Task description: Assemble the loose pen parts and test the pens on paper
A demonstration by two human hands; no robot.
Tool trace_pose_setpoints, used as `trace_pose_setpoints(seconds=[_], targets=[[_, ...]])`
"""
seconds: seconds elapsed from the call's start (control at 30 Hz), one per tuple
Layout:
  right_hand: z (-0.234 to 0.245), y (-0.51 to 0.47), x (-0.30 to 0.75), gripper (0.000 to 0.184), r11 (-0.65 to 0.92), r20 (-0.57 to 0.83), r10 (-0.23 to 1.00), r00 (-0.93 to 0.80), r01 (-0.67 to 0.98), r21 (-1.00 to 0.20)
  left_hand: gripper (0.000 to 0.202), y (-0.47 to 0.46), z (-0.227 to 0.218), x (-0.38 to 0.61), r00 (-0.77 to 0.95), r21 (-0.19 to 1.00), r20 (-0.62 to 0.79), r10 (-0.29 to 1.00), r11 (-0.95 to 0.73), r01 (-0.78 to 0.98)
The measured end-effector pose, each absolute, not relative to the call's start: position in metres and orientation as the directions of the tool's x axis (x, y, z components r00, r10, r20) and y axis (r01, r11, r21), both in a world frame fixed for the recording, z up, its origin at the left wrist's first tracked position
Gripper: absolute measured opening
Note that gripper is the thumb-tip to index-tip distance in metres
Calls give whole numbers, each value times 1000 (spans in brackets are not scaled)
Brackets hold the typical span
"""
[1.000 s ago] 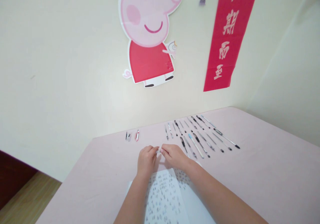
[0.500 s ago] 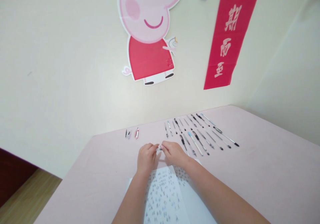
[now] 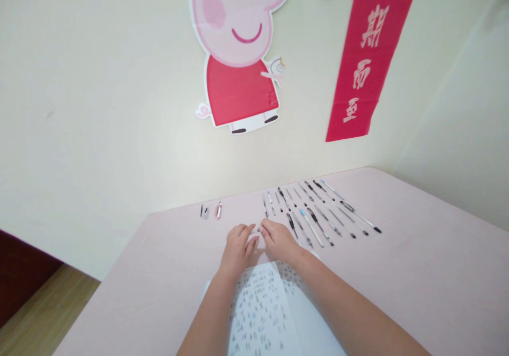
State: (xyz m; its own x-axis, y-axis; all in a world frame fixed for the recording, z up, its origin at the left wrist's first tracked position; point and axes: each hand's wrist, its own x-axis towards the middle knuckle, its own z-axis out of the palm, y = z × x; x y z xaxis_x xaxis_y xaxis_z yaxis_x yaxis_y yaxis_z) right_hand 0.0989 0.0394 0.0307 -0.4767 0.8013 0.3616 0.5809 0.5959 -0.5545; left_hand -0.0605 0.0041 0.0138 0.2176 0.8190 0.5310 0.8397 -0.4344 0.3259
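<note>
Just past the top of a handwritten sheet of paper [image 3: 258,313], my two hands face each other over the table. My right hand [image 3: 280,242] is closed in a pinch. A tiny pale piece with a darker bit [image 3: 258,230] shows at its fingertips, too small to name. My left hand [image 3: 237,247] has its thumb and fingers apart, close beside that piece, and nothing shows firmly held in it. Beyond my right hand lie several pens and refills in two slanting rows, among them a pen with a light blue cap [image 3: 311,227].
At the back left of the pink table [image 3: 167,271] lie a red and white pen-like item [image 3: 219,211] and small dark pieces [image 3: 204,212]. A cartoon pig cutout [image 3: 240,88] and a red banner [image 3: 353,88] hang on the wall behind.
My left thumb and fingers have spread apart, where before they pinched near the small piece. Both hands have shifted slightly, and the right keeps its pinch.
</note>
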Motion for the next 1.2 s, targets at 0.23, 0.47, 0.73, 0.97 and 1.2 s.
trace_pose_setpoints(seconds=[0.23, 0.47, 0.73, 0.97, 1.2], targets=[[25, 41, 99, 23, 571, 326, 819, -472, 615, -544, 27, 8, 13, -63, 234, 398, 505, 831, -464, 791], [20, 43, 98, 26, 569, 326, 820, -471, 603, -559, 22, 8, 11, -65, 237, 346, 548, 802, -475, 809], [20, 43, 97, 29, 560, 339, 823, -455, 554, -616, 21, 6, 20, -66, 232, 260, 617, 752, -472, 842], [21, 41, 98, 28, 506, 300, 841, -450, 460, -730, 23, 2, 28, -64, 50, 296, 669, 742, -327, 897], [19, 34, 92, 20, 554, 319, 817, -481, 501, -665, 25, 2, 30, -58, 43, 424, 638, 769, -397, 814]])
